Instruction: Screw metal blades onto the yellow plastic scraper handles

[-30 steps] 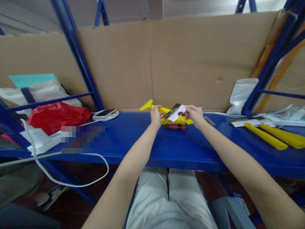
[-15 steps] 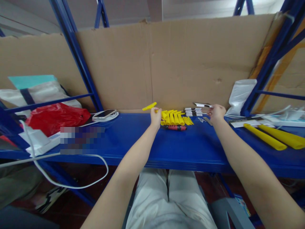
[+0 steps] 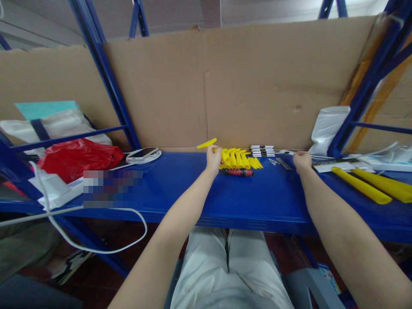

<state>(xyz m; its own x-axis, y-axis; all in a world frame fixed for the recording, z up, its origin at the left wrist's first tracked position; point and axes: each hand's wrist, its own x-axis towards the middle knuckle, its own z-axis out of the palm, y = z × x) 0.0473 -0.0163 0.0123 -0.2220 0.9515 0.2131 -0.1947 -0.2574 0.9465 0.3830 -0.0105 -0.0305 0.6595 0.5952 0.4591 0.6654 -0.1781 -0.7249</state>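
My left hand (image 3: 213,160) is closed around a slim yellow piece (image 3: 207,143), whose end sticks up to the left. Beside that hand lie a row of rolled yellow sleeves (image 3: 237,159) and several small yellow pieces (image 3: 255,163). A red and black handled tool (image 3: 240,172) rests in front of them. My right hand (image 3: 302,161) is closed low over the table, fingertips on a white and black strip (image 3: 286,152); most of its grip is hidden. To its left are a small flat metal bar (image 3: 283,163), tiny metal parts (image 3: 273,161) and stacked white strips with black bands (image 3: 262,150).
A cardboard wall (image 3: 257,86) closes off the back of the blue table (image 3: 180,189). Large yellow sleeves (image 3: 362,185) and a white bag (image 3: 328,128) are at right. A phone (image 3: 144,152) on a coiled cable and a red bag (image 3: 82,159) are at left.
My right hand has moved right and down, bringing the white and black strip down to table level. My left hand still holds the yellow piece in nearly the same place.
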